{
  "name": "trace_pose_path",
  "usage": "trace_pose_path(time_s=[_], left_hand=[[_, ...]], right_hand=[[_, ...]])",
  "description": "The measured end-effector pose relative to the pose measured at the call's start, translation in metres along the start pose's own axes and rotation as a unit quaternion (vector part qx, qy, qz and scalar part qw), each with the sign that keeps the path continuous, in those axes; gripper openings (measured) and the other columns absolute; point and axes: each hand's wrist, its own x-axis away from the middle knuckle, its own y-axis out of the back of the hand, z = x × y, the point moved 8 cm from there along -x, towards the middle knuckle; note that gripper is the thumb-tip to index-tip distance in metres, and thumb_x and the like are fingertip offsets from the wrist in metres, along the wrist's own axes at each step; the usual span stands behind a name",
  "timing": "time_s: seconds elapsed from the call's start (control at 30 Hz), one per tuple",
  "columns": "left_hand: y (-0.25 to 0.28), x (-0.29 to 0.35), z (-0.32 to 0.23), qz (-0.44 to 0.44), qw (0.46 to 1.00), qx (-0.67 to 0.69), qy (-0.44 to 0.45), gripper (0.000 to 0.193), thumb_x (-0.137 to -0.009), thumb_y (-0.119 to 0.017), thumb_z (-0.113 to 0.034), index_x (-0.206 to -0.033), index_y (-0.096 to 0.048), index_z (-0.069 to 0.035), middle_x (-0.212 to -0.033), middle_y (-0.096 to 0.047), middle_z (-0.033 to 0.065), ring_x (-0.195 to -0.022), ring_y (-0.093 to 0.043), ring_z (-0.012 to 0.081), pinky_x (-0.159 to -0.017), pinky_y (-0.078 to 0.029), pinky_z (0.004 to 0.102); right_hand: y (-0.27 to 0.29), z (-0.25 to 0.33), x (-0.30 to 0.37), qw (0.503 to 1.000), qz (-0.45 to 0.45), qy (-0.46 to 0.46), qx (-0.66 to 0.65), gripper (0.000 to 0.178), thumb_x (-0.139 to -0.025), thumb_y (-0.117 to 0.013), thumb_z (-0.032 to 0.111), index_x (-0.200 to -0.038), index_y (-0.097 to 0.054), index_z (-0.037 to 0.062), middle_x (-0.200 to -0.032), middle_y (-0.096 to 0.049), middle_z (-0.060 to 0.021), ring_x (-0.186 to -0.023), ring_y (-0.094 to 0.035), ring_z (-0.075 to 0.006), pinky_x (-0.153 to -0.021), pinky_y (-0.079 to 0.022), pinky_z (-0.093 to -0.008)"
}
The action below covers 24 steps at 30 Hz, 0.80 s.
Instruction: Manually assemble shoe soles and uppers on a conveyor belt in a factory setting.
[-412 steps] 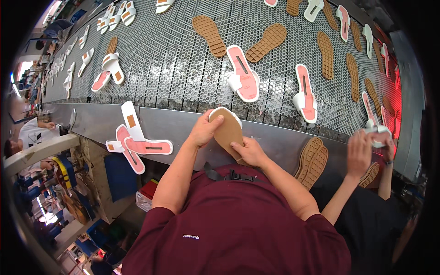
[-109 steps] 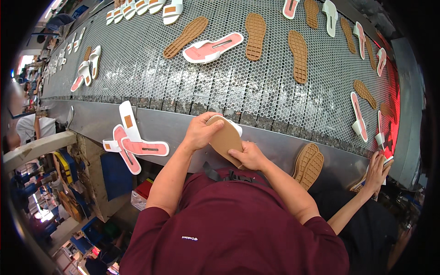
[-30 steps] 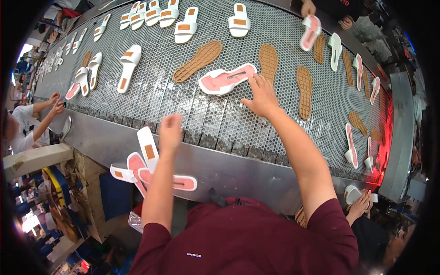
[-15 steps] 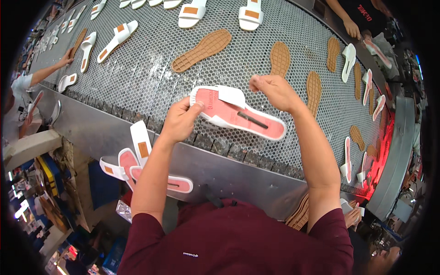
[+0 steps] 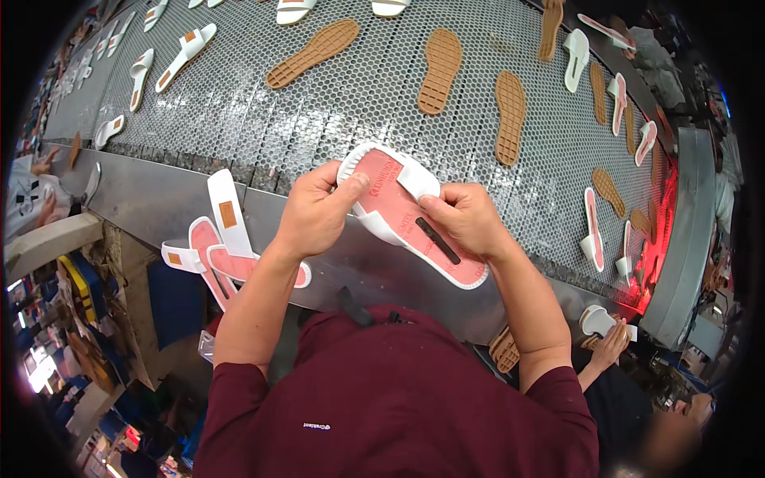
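Note:
A white sandal upper (image 5: pixel 390 211) is held in front of me, its pink underside facing up and a dark strip (image 5: pixel 437 240) set along the middle. My left hand (image 5: pixel 317 213) pinches its upper-left end, thumb on the pink face. On the other side my right hand (image 5: pixel 468 223) grips the white strap and edge, thumb on top and fingers hidden beneath. The sandal is tilted over the metal edge of the conveyor. Beside my left forearm several more white sandal uppers (image 5: pixel 231 211) with pink undersides sit bunched together, partly covered by that arm.
Across the conveyor's mesh belt (image 5: pixel 335 119) lie tan outsoles (image 5: pixel 510 119) and white sandals (image 5: pixel 185 56). A metal rail (image 5: pixel 151 179) borders its near side. Red light (image 5: pixel 657 247) glows at the right. Another person's hand (image 5: pixel 612 346) holds a white sandal piece at lower right.
My right hand has come down from over the belt and taken hold of the sandal's strap side. The sandal has turned steeper and come nearer me. The belt items appear shifted up and left.

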Motion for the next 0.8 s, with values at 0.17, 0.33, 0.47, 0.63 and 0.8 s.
trace_pose_path(time_s=[0.17, 0.33, 0.47, 0.63, 0.8], left_hand=[[-0.041, 0.028, -0.003, 0.009, 0.994, 0.016, -0.112, 0.052, -0.080, -0.076, -0.004, -0.126, -0.054, 0.000, -0.117, -0.064, 0.0062, -0.104, -0.060, 0.0123, -0.091, -0.050, 0.0305], [-0.060, 0.034, 0.007, -0.050, 0.993, -0.040, -0.100, 0.060, -0.077, -0.079, -0.006, -0.130, -0.049, 0.000, -0.118, -0.063, 0.0073, -0.107, -0.061, 0.0153, -0.092, -0.050, 0.0319], [-0.072, 0.036, 0.009, -0.074, 0.986, -0.122, -0.089, 0.065, -0.077, -0.080, -0.009, -0.132, -0.046, 0.000, -0.119, -0.062, 0.0091, -0.108, -0.061, 0.0158, -0.092, -0.050, 0.0316], [-0.086, 0.036, 0.002, 0.025, 0.990, -0.093, -0.101, 0.094, -0.070, -0.086, -0.014, -0.146, -0.032, 0.000, -0.135, -0.053, 0.0142, -0.121, -0.055, 0.0219, -0.100, -0.047, 0.0350], [-0.100, 0.041, 0.004, 0.013, 0.971, -0.200, -0.132, 0.111, -0.069, -0.086, -0.016, -0.154, -0.015, -0.004, -0.145, -0.043, 0.0176, -0.129, -0.051, 0.0281, -0.107, -0.042, 0.0395]], right_hand=[[0.010, -0.019, 0.026, 0.999, -0.020, -0.014, -0.030, 0.033, -0.095, -0.066, 0.025, -0.073, -0.066, -0.0004, -0.065, -0.059, 0.0024, -0.060, -0.048, -0.0027, -0.052, -0.041, -0.0232], [0.011, -0.027, 0.039, 0.997, -0.016, -0.011, -0.074, 0.031, -0.094, -0.068, 0.027, -0.085, -0.071, -0.0024, -0.070, -0.063, 0.0011, -0.062, -0.051, -0.0043, -0.054, -0.043, -0.0244], [0.014, -0.023, 0.045, 0.998, -0.023, -0.019, -0.061, 0.034, -0.095, -0.068, 0.029, -0.089, -0.072, -0.0037, -0.075, -0.066, -0.0009, -0.064, -0.055, -0.0055, -0.056, -0.046, -0.0250], [0.023, -0.035, 0.057, 0.993, -0.022, -0.041, -0.112, 0.030, -0.096, -0.067, 0.026, -0.091, -0.072, -0.0034, -0.079, -0.069, -0.0029, -0.069, -0.060, -0.0050, -0.058, -0.049, -0.0239], [0.028, -0.040, 0.063, 0.990, -0.039, -0.030, -0.132, 0.031, -0.096, -0.067, 0.026, -0.090, -0.071, -0.0041, -0.079, -0.069, -0.0030, -0.068, -0.060, -0.0051, -0.058, -0.049, -0.0237]])
